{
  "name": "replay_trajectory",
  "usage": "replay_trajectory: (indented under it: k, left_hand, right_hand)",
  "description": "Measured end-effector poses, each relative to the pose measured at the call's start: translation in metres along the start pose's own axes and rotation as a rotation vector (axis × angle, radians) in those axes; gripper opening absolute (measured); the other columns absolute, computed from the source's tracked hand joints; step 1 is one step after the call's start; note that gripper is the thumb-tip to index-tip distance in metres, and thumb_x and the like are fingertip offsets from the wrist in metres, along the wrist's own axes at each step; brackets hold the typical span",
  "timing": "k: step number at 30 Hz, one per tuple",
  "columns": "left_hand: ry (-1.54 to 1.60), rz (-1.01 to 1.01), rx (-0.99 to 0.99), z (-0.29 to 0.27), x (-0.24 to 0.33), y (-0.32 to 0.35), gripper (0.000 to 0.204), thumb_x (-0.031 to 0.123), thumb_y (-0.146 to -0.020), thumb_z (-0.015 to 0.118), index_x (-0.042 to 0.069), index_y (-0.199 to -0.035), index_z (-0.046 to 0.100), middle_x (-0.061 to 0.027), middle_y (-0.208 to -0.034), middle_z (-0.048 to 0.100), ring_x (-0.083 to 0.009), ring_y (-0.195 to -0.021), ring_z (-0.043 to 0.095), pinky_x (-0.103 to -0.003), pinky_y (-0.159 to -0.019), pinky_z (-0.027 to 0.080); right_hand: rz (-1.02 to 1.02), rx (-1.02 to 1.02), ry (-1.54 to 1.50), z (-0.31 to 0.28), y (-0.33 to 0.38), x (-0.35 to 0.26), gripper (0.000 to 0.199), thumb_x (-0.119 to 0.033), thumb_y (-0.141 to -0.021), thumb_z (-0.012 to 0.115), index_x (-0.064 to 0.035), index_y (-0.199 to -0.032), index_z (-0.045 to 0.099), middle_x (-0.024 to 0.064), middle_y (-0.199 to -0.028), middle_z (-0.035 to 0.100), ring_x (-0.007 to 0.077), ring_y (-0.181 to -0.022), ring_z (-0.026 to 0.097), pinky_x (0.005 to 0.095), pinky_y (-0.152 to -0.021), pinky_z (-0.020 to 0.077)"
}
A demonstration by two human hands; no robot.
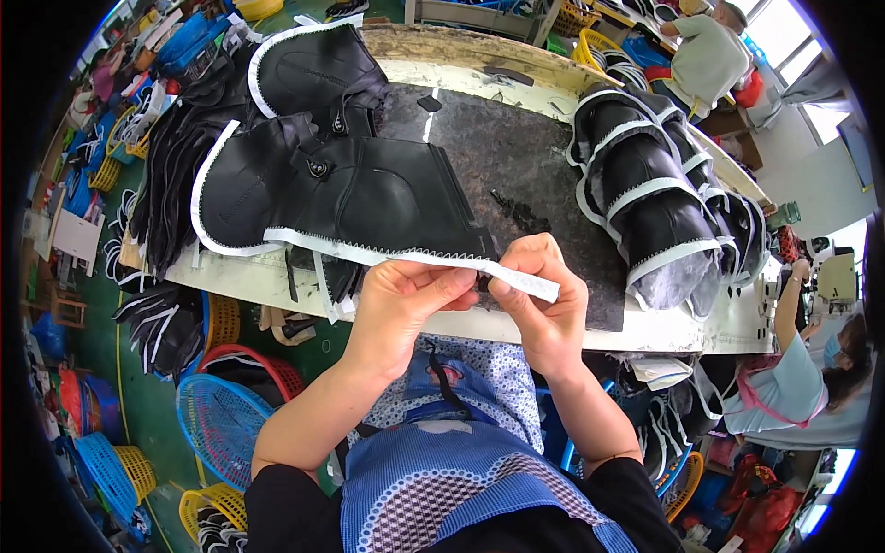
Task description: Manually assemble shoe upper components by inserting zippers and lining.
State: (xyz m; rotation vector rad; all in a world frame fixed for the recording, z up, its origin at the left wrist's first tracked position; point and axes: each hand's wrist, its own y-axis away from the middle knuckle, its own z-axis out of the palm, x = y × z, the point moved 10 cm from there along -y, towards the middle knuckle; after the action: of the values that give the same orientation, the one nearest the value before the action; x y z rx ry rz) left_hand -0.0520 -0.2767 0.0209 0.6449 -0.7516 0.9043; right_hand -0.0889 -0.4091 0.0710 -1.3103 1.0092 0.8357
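Head view: two hands (406, 300) (544, 300) pinch one white strip (516, 276).

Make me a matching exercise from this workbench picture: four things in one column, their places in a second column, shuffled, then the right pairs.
Things:
1. white tape strip
2. stack of black pieces
3. blue basket
4. black boot upper

Places:
A. on the floor, lower left
B. pinched between left hand and right hand
C. on the bench, right side
D. flat on the bench, left of centre

Pairs: 1-B, 2-C, 3-A, 4-D

Black boot upper (369, 198) lies flat, white-taped edge (516, 275) pinched.
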Motion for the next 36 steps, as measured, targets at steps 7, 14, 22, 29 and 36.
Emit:
replay_trajectory:
  k: [7,14,22,29,36]
  left_hand:
    - [-0.036,0.034,0.014,-0.002,-0.003,-0.001,0.019,0.006,-0.085,0.070,0.000,-0.103,0.069,-0.0117,-0.093,0.071,-0.0168,-0.079,0.069,-0.026,-0.075,0.056]
    - [-0.083,0.097,0.006,0.002,0.000,0.000,0.020,0.004,-0.086,0.069,-0.003,-0.105,0.068,-0.0126,-0.094,0.071,-0.0169,-0.081,0.069,-0.028,-0.078,0.057]
    - [-0.073,0.082,-0.012,0.007,0.001,-0.007,0.018,0.003,-0.088,0.067,-0.004,-0.104,0.068,-0.0136,-0.095,0.070,-0.0178,-0.082,0.069,-0.028,-0.077,0.058]
    - [-0.072,0.074,0.007,0.009,-0.001,-0.011,0.018,0.003,-0.086,0.067,-0.003,-0.103,0.069,-0.0141,-0.094,0.071,-0.0190,-0.082,0.070,-0.029,-0.078,0.058]
    - [-0.013,0.089,0.004,0.011,-0.006,-0.016,0.017,0.003,-0.087,0.067,-0.003,-0.102,0.069,-0.0141,-0.093,0.071,-0.0184,-0.083,0.070,-0.029,-0.079,0.057]
  right_hand:
    - [-0.108,0.038,0.223,0.001,-0.004,-0.013,0.013,0.003,-0.079,0.070,-0.0019,-0.090,0.064,0.0070,-0.096,0.054,0.0142,-0.086,0.051,0.0251,-0.073,0.0428]
    - [-0.114,0.037,0.337,0.003,-0.011,-0.019,0.010,0.000,-0.079,0.070,0.0002,-0.086,0.062,0.0084,-0.093,0.055,0.0169,-0.084,0.052,0.0274,-0.073,0.0415]
    - [-0.134,0.090,0.279,-0.005,-0.006,-0.013,0.010,-0.002,-0.081,0.070,-0.0012,-0.085,0.061,0.0085,-0.094,0.056,0.0182,-0.085,0.053,0.0278,-0.073,0.0427]
    - [-0.059,0.187,0.125,-0.013,-0.003,0.000,0.009,-0.004,-0.085,0.068,-0.0011,-0.088,0.060,0.0079,-0.096,0.053,0.0146,-0.088,0.050,0.0252,-0.076,0.0404]
    - [-0.078,0.198,0.073,-0.013,0.000,0.005,0.008,-0.006,-0.087,0.067,-0.0007,-0.088,0.061,0.0078,-0.097,0.052,0.0142,-0.088,0.048,0.0252,-0.076,0.0392]
